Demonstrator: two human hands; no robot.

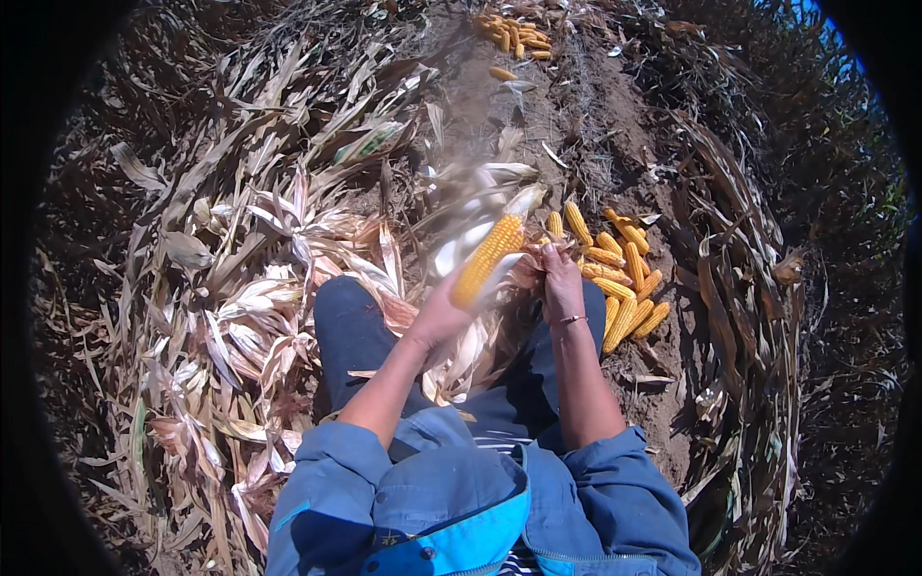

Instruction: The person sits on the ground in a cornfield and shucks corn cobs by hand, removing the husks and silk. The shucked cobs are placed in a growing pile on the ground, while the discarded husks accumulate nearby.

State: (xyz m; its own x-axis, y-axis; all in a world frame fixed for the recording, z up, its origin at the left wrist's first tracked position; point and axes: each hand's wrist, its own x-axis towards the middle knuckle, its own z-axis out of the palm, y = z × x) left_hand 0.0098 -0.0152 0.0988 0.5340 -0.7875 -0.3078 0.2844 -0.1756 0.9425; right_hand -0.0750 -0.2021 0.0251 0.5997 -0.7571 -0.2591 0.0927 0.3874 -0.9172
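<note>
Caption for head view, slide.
Left hand holding a partly husked corn cob, right hand on husk, yellow cobs piled at right.

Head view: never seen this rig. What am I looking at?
There's no machine here, just a person's two bare hands. The single picture comes from the left of two fisheye cameras on the head, looking down, so its left is the person's left. The left hand, blurred, holds a yellow ear of corn; the right hand grips husk beside it. On the ground, husked ears lie to the right, a far pile of ears lies ahead, and dry husks heap on the left.
</note>
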